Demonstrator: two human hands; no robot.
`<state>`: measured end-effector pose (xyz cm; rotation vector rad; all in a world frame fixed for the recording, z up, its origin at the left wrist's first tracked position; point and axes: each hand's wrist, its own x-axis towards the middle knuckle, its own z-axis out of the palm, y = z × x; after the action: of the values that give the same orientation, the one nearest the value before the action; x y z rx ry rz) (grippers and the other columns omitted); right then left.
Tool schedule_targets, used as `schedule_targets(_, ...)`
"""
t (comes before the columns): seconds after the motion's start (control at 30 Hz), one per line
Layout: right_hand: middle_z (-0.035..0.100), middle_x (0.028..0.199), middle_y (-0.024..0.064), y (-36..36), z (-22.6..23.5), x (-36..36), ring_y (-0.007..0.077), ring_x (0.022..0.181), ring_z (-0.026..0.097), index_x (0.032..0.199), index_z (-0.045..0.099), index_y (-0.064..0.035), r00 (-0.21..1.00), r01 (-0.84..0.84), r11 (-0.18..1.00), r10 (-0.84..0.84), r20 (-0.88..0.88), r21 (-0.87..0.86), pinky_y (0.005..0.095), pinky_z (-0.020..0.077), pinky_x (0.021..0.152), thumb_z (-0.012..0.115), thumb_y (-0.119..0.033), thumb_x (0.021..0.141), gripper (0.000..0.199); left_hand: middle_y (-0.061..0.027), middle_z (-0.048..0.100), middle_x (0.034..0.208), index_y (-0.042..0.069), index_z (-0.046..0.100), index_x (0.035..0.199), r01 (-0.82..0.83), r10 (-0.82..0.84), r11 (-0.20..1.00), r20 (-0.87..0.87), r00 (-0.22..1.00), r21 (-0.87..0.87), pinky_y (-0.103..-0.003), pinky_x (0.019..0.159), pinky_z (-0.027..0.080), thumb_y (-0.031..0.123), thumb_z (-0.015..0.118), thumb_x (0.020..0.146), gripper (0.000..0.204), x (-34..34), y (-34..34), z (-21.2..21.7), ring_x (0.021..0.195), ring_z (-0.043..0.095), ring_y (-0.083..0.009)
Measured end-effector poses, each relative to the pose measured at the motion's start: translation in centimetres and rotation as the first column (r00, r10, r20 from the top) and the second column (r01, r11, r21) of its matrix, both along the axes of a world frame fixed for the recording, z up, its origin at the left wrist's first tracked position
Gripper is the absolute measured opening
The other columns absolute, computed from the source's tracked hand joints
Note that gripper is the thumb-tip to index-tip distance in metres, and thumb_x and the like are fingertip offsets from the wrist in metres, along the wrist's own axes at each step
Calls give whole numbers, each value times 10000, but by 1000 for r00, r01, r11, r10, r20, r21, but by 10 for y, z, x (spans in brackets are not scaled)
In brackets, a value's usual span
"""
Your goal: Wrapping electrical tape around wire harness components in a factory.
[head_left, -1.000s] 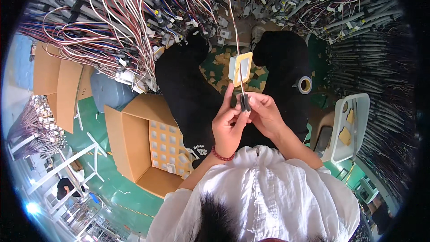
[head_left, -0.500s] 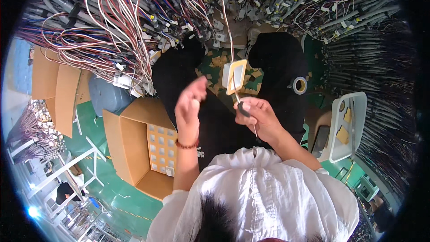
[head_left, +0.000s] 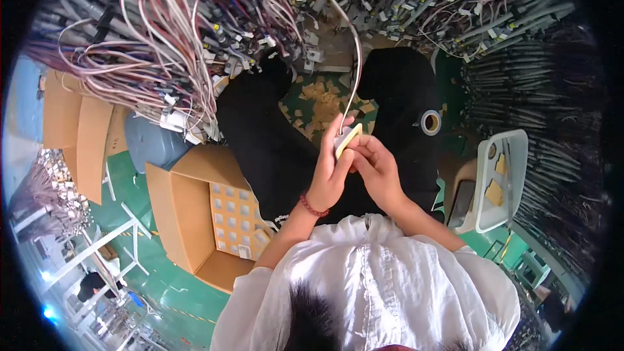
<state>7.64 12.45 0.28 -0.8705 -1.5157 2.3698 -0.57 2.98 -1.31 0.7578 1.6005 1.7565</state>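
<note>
Between my hands, above my lap, is a small white plastic box [head_left: 344,138] with a pale yellow rim, tilted with its open side to the right. A white cable [head_left: 357,45] runs into its far end from the bundles ahead. My left hand [head_left: 328,172] is wrapped round the box, thumb along its near end. Against the rimmed side, my right hand [head_left: 380,168] has its thumb and fingers pinched together; what lies between them is hidden.
An open cardboard box [head_left: 185,211] with a grid insert stands at left, a blue-grey stool [head_left: 155,142] behind it. Cable bundles [head_left: 169,58] hang ahead. A tape roll [head_left: 431,123] lies by my right leg, and a translucent bin [head_left: 520,175] stands at far right.
My left hand, open half a second ago, has moved right and taken hold of the white box. The box has come nearer and turned. My right hand's fingers have moved to its rim.
</note>
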Motion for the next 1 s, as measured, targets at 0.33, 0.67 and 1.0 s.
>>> schedule_targets(0.33,643,840,79,55,60,-5,121,699,595,1020,641,18,980,-199,875,185,74,441,247,471,646,636,-91,844,207,-157,572,1179,54,-61,1475,64,-64,998,212,975,6,-305,909,442,64,432,904,755,-15,-41,36,994,586,-194)
schedule_targets(0.67,624,844,67,57,49,-28,163,734,574,911,730,-18,803,-438,789,559,-207,430,279,459,660,710,-74,773,150,-169,543,1179,53,-61,1477,239,-233,951,52,971,-196,-286,832,462,10,512,813,879,-16,-45,52,936,587,-198)
schedule_targets(1.0,647,903,91,22,48,-12,202,837,578,874,717,-16,950,-7,835,176,-256,550,297,469,748,693,-103,794,121,-85,591,1061,21,-54,1470,48,-49,999,342,938,11,-238,845,424,194,605,895,892,3,-36,64,918,535,-99)
